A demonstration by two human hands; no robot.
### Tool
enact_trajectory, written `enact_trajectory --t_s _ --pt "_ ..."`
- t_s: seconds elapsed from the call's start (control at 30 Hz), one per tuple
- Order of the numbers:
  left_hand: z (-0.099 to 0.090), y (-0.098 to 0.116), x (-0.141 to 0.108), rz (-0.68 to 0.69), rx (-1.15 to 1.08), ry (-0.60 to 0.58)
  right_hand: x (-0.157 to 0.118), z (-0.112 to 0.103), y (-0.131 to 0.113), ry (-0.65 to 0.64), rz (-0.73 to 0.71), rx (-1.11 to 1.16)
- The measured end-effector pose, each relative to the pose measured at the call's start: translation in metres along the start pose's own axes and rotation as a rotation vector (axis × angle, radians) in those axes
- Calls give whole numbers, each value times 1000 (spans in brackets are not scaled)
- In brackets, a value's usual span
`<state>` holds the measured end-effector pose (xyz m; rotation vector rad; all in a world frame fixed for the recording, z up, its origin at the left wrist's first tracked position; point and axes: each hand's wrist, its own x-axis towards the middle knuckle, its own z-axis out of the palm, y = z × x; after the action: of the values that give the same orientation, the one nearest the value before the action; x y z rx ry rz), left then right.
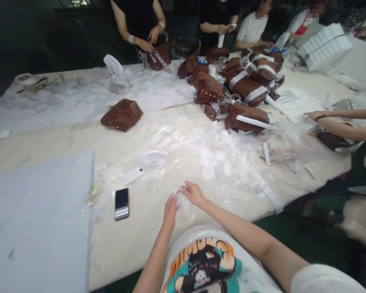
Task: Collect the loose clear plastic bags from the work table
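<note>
Between my left grip (171, 210) and right grip (194, 194), a crumpled clear plastic bag (181, 201) is gathered, both grips narrow on it in a fingertip pinch, which suits film this thin. Just ahead of the grips, a white desk fan (153, 158) and a black smartphone (122, 204) lie on the worktop (118, 252); brown leather pieces (122, 115) sit farther out.
</note>
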<state>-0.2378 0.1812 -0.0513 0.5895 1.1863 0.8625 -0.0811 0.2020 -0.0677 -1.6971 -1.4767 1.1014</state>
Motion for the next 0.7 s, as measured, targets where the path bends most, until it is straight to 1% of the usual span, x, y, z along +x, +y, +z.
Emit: enact_trajectory --t_s 0.03,0.1,0.17,0.23,0.27,0.33,0.37,0.4,0.43,0.53,0.57,0.63,0.7 --pt "3 1 0 -9 14 13 -1 -1 -3 -38 -32 -24" --pt "9 3 1 6 37 81 -7 -3 -7 -137 -119 -41" --pt "11 5 3 67 53 147 -14 -3 -9 -193 -171 43" --pt "11 9 6 134 52 220 -22 -3 -4 -219 -153 189" --pt "9 12 8 166 36 275 -25 -3 2 -243 -131 250" --pt "4 21 12 242 -22 407 -27 -8 18 -301 -80 305" --pt "1 26 14 285 -52 469 -26 -13 28 -304 -35 316" --pt "-3 32 15 327 -72 520 -24 -19 39 -273 23 328" --pt "-6 37 16 362 -84 556 -19 -26 50 -214 87 343" --pt "-17 46 15 406 -85 594 1 -53 76 15 259 423" --pt "-19 46 13 403 -64 599 8 -62 81 63 290 450" --pt "-22 40 8 360 21 599 21 -77 82 98 325 502" --pt "-20 29 3 280 130 559 29 -86 74 61 337 598"
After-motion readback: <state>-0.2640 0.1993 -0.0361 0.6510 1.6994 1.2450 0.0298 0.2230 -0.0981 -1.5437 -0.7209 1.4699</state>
